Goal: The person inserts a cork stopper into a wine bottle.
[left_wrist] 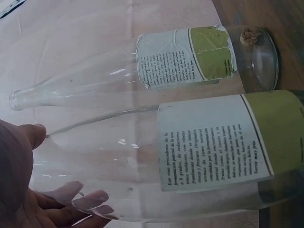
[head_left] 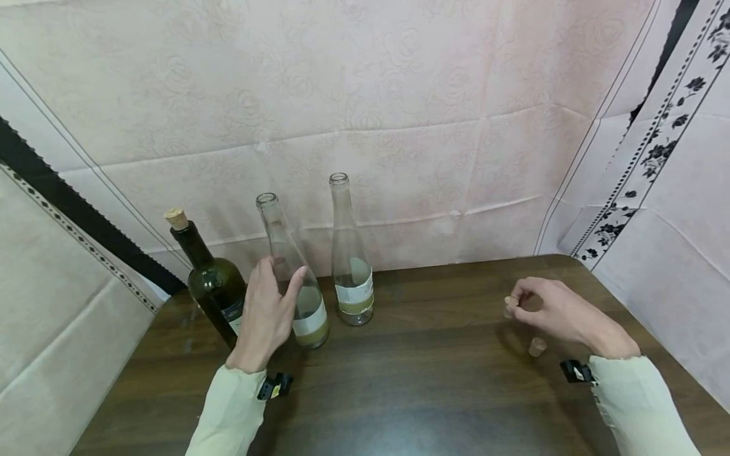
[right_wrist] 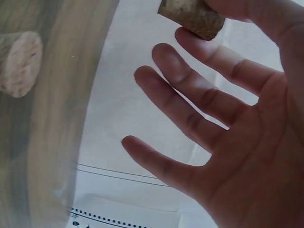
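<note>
My left hand (head_left: 265,315) holds a clear glass bottle (head_left: 289,250) around its body. In the left wrist view the thumb lies on one side and the fingers show through the glass. The bottle stands uncorked on the table and has a white and green label (left_wrist: 213,142). Over the right part of the table, my right hand (head_left: 550,313) pinches a small cork (right_wrist: 192,16) between thumb and index finger, the other fingers spread. Just below that hand a second cork (head_left: 537,346) rests on the table.
Another uncorked clear bottle (head_left: 352,253) stands right of the held one. To its left is a dark green bottle (head_left: 217,278) with a cork (head_left: 176,218) in its mouth. A pale patterned cloth (head_left: 365,95) hangs behind the brown wooden table (head_left: 410,386).
</note>
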`<state>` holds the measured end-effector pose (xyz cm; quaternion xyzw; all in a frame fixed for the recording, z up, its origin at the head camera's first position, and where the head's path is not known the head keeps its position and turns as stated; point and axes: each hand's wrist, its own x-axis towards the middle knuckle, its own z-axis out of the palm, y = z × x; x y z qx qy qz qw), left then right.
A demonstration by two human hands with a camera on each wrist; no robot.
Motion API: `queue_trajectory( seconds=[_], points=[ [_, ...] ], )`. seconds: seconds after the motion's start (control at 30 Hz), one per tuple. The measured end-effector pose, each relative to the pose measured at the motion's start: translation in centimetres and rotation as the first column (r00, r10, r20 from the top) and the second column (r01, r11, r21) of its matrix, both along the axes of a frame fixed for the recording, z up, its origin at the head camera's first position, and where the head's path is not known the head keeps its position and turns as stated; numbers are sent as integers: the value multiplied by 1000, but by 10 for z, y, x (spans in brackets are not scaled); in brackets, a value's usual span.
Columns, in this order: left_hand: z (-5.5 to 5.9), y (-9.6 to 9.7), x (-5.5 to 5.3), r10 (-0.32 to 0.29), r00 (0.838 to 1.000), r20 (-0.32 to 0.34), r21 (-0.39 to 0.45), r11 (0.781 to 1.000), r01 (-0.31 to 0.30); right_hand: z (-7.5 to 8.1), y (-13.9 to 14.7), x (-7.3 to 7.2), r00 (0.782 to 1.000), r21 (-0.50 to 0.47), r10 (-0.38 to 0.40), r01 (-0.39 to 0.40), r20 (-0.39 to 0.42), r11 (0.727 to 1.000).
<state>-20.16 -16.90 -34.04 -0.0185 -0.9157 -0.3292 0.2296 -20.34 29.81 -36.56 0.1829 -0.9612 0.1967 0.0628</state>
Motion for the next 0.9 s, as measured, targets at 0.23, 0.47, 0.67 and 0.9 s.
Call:
queue_trajectory(
  seconds=[0.23,0.47,0.67,0.9],
  points=[
    [0,1,4,-6,1000,-18,-25,1000,5,10,-5,5,992,-2,-10,10,-125,1000],
    [-2,3,12,-19,999,-31,-43,999,18,19,-10,10,987,6,-10,11,-160,1000],
    [-1,7,17,-15,999,-48,-59,998,12,23,-12,12,984,-4,-18,18,-180,1000],
    [-1,11,21,-25,999,-48,-55,998,23,27,-14,15,981,-10,-20,19,-191,1000]
  ],
)
